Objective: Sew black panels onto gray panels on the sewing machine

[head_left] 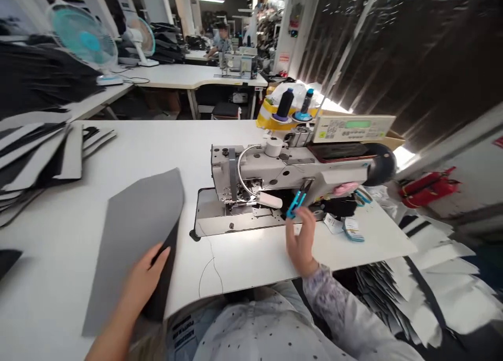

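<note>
A large grey fabric piece [139, 214] with a dark underside lies on the white table [157, 141] left of the sewing machine [291, 167]. My left hand [147, 277] grips its right edge, thumb and fingers closed over the fold of dark material. In front of the machine arm, my right hand [302, 240] has its fingertips closed at the lower end of blue thread snips [297, 201], whose metal blades point up. Loose dark thread [212, 266] trails from the needle area toward the table's front edge.
Stacked fabric pieces [35, 156] lie at the left. Thread cones [285, 105] stand behind the machine, labelled packets [353, 229] at its right. More cut pieces [428, 282] hang low right. Fans [84, 39] and a person [223, 41] are farther back.
</note>
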The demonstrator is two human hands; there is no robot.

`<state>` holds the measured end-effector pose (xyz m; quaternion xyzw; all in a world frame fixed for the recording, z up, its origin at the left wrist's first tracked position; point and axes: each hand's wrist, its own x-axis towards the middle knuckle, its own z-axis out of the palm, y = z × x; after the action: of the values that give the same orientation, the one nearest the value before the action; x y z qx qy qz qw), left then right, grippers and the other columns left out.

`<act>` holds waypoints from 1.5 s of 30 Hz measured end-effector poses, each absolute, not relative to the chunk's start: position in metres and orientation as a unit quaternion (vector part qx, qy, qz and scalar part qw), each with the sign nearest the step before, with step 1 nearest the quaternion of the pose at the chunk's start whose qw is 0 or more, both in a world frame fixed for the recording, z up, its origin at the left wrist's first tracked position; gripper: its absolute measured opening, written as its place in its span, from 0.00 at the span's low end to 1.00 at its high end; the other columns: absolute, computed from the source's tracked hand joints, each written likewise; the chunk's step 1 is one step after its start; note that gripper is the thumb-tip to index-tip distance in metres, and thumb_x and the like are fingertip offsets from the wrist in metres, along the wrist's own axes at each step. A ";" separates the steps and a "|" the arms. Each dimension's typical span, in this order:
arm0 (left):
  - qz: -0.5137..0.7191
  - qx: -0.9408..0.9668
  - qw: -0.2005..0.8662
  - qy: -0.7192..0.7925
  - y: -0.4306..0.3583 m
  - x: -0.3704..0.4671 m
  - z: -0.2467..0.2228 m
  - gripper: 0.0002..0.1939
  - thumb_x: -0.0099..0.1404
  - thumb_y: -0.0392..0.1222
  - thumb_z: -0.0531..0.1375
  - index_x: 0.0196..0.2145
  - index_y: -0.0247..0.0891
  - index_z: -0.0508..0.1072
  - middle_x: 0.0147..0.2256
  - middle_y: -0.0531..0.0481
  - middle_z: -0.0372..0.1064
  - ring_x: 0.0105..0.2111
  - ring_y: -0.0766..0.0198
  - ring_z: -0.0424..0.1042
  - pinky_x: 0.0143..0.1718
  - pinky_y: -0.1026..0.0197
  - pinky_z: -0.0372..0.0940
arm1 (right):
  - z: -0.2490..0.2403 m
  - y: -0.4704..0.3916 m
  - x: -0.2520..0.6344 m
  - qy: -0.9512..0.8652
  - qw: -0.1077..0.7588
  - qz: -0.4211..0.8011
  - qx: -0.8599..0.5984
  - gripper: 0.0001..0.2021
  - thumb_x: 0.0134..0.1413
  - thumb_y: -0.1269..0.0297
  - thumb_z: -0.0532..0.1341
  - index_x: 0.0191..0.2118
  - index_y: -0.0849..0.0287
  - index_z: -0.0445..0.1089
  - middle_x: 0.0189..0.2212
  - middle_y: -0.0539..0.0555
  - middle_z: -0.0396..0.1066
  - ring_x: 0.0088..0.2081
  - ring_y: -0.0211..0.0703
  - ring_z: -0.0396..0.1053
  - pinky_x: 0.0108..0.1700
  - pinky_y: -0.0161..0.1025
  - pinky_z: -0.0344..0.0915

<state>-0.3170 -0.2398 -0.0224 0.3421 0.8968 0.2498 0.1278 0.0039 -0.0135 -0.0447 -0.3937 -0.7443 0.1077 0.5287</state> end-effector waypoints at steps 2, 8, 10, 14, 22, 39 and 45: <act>0.241 0.328 0.172 0.897 -0.216 -0.300 -0.023 0.23 0.63 0.55 0.50 0.48 0.41 0.72 0.50 0.44 0.71 0.50 0.48 0.70 0.49 0.50 0.67 | -0.048 -0.037 0.000 -0.834 0.449 0.123 -0.296 0.14 0.61 0.69 0.53 0.52 0.53 0.63 0.54 0.61 0.59 0.59 0.52 0.57 0.58 0.57 0.59; 0.217 0.346 0.178 0.895 -0.179 -0.274 -0.010 0.24 0.65 0.54 0.48 0.51 0.41 0.70 0.51 0.44 0.71 0.49 0.48 0.70 0.47 0.50 0.66 | -0.043 -0.040 -0.008 -0.859 0.412 0.165 -0.257 0.12 0.61 0.71 0.52 0.46 0.54 0.68 0.44 0.58 0.67 0.50 0.49 0.65 0.52 0.54 0.65; 0.215 0.354 0.165 0.895 -0.180 -0.270 -0.009 0.24 0.66 0.54 0.48 0.51 0.41 0.70 0.51 0.44 0.71 0.49 0.48 0.70 0.47 0.50 0.65 | -0.043 -0.027 -0.001 -0.839 0.438 0.160 -0.281 0.11 0.60 0.70 0.53 0.45 0.54 0.69 0.42 0.58 0.68 0.47 0.49 0.66 0.50 0.53 0.66; 0.240 0.356 0.163 0.888 -0.188 -0.271 -0.013 0.23 0.64 0.54 0.52 0.52 0.44 0.69 0.48 0.46 0.73 0.45 0.51 0.72 0.44 0.52 0.67 | -0.038 -0.025 -0.005 -0.862 0.355 0.204 -0.300 0.14 0.61 0.71 0.51 0.45 0.55 0.71 0.41 0.58 0.72 0.46 0.48 0.68 0.50 0.51 0.67; 0.247 0.344 0.296 0.856 -0.195 -0.278 -0.006 0.27 0.62 0.57 0.54 0.56 0.44 0.66 0.51 0.47 0.70 0.44 0.55 0.73 0.44 0.56 0.69 | -0.023 -0.136 -0.082 -0.807 0.096 0.582 0.004 0.19 0.60 0.54 0.55 0.29 0.60 0.77 0.32 0.50 0.77 0.42 0.35 0.74 0.48 0.34 0.69; 0.248 0.620 0.069 0.742 -0.222 -0.198 -0.044 0.16 0.71 0.42 0.49 0.46 0.47 0.75 0.41 0.49 0.72 0.44 0.59 0.68 0.45 0.54 0.68 | -0.048 0.016 -0.058 -0.913 0.211 0.121 -0.327 0.13 0.62 0.64 0.55 0.49 0.63 0.69 0.45 0.63 0.70 0.49 0.55 0.65 0.52 0.50 0.60; 0.228 0.623 0.106 0.741 -0.194 -0.207 -0.039 0.16 0.71 0.44 0.49 0.43 0.48 0.77 0.36 0.50 0.71 0.38 0.61 0.65 0.42 0.58 0.64 | -0.039 -0.044 -0.037 -0.946 0.118 0.251 -0.169 0.08 0.59 0.67 0.60 0.44 0.57 0.70 0.36 0.53 0.72 0.40 0.45 0.68 0.45 0.41 0.62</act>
<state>-0.2066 -0.1935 -0.0395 0.6231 0.7407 0.2281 0.1057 -0.0367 -0.0438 -0.0389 -0.1687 -0.9459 0.2511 0.1177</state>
